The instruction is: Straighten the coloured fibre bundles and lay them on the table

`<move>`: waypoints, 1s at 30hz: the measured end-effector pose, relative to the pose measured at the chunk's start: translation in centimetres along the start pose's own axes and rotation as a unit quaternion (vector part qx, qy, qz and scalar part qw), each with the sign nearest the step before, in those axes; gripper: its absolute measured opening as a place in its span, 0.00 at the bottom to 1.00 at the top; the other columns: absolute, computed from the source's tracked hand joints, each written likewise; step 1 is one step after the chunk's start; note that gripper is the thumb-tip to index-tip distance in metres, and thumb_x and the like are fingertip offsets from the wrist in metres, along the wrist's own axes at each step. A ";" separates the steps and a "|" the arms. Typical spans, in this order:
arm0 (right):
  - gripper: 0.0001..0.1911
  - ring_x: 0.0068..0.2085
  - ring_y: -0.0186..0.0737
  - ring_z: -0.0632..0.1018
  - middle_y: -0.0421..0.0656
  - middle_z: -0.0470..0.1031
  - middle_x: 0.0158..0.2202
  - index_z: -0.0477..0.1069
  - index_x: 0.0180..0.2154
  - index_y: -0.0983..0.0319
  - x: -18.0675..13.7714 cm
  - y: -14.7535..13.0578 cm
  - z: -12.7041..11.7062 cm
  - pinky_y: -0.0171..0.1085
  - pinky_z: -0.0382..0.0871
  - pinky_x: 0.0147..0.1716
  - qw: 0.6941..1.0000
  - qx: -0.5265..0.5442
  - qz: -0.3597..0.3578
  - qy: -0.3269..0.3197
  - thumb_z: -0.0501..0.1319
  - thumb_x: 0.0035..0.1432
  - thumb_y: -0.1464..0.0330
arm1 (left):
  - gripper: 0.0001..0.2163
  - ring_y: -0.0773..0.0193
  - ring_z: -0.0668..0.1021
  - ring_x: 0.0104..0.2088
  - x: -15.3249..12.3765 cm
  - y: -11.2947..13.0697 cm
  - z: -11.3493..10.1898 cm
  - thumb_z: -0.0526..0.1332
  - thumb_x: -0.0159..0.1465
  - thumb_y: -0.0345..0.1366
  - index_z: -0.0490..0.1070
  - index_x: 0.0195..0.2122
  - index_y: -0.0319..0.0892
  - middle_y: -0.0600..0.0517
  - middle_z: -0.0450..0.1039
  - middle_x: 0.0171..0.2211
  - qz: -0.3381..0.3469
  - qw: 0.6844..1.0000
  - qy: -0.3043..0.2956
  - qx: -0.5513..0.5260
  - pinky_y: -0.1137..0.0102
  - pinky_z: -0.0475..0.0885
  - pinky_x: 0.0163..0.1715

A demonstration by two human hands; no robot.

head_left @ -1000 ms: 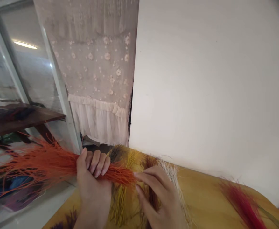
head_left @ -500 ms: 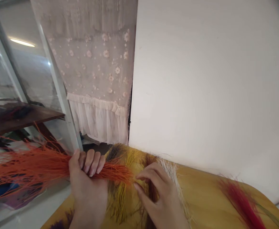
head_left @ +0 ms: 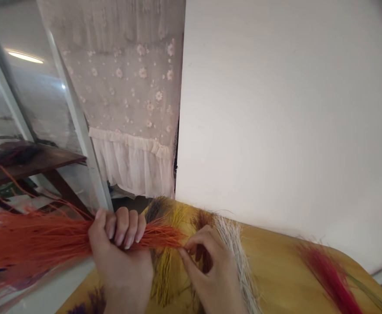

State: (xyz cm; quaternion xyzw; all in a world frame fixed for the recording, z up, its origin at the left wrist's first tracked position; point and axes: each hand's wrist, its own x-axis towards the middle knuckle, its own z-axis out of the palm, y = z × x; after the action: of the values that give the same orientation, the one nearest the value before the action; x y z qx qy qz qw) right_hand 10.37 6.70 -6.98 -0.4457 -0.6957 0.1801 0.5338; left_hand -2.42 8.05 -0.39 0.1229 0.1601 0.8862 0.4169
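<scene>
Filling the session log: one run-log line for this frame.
left hand: gripping orange fibre bundle | right hand: pinching its tips | nearby: yellow fibres

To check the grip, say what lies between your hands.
Head view: the orange fibre bundle runs from the left hand to the right hand, over yellow fibres.

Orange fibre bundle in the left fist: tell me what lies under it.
Under the orange fibre bundle lie loose yellow fibres on a yellow tabletop. Whatever is directly beneath the left hand is covered and cannot be seen.
</scene>
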 end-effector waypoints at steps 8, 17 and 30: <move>0.04 0.31 0.35 0.72 0.38 0.71 0.29 0.72 0.29 0.58 1.0 -0.3 -1.4 0.33 0.68 0.33 0.993 0.097 0.065 0.006 0.62 0.56 0.70 | 0.19 0.72 0.44 0.16 0.6 -0.4 -0.6 0.58 0.60 0.27 0.46 0.20 0.41 0.61 0.39 0.16 -0.024 1.000 -0.018 0.004 0.77 0.49 0.13; 0.28 0.60 0.47 0.71 0.44 0.74 0.56 0.72 0.53 0.56 -0.4 -0.3 0.2 0.48 0.61 0.61 0.890 0.418 0.171 -0.058 0.60 0.56 0.48 | 0.21 0.69 0.41 0.17 -2.1 -0.5 0.3 0.57 0.65 0.33 0.47 0.18 0.42 0.60 0.39 0.13 -0.031 0.993 -0.093 0.068 0.75 0.46 0.13; 0.26 0.52 0.48 0.77 0.48 0.79 0.47 0.75 0.41 0.59 -8.9 -0.9 -4.7 0.48 0.67 0.54 0.791 0.531 0.283 0.111 0.54 0.56 0.46 | 0.20 0.75 0.47 0.12 -11.4 -1.1 -0.3 0.62 0.62 0.34 0.53 0.17 0.42 0.62 0.43 0.12 -0.266 0.918 -0.292 0.029 0.78 0.51 0.10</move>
State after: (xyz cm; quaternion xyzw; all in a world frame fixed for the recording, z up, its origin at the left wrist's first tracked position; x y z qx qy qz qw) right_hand 14.50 -2.07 -9.79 -0.2858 -0.2691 0.6134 0.6853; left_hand 5.37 -0.18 -2.04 0.3409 0.0837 0.6626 0.6616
